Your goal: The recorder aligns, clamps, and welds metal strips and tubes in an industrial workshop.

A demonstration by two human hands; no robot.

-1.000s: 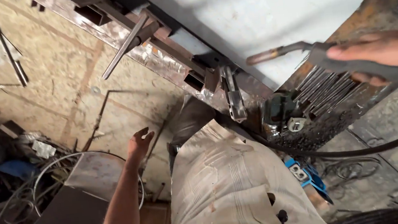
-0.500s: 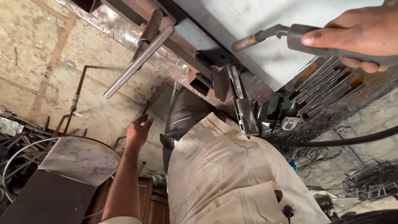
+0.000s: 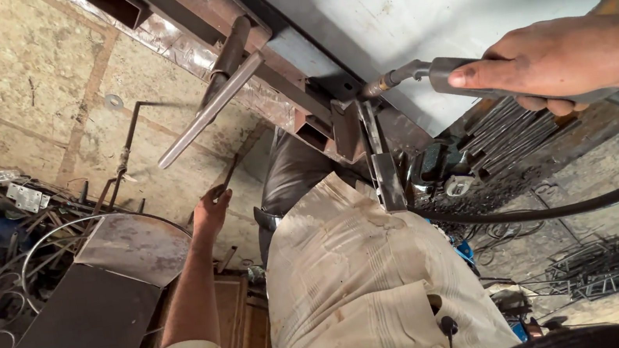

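My right hand (image 3: 555,61) grips a welding torch (image 3: 423,72) with a black handle; its brass nozzle points left at the edge of a steel frame (image 3: 333,108) under a large grey metal sheet (image 3: 445,0). A thick black hose (image 3: 596,198) loops down from the torch. My left hand (image 3: 210,210) hangs low beside my body, fingers closed around a thin dark rod or tool (image 3: 227,178). My cream shirt (image 3: 362,285) fills the lower middle.
An angled steel bar (image 3: 211,109) juts from the frame. A rusty metal plate (image 3: 133,247) and curled wire scrollwork (image 3: 0,283) lie on the floor at left. Bundled rods (image 3: 509,134) and scrap sit at right.
The torch nozzle has moved down and left, closer to the frame edge. My left hand has stayed low at my side while the view shifted.
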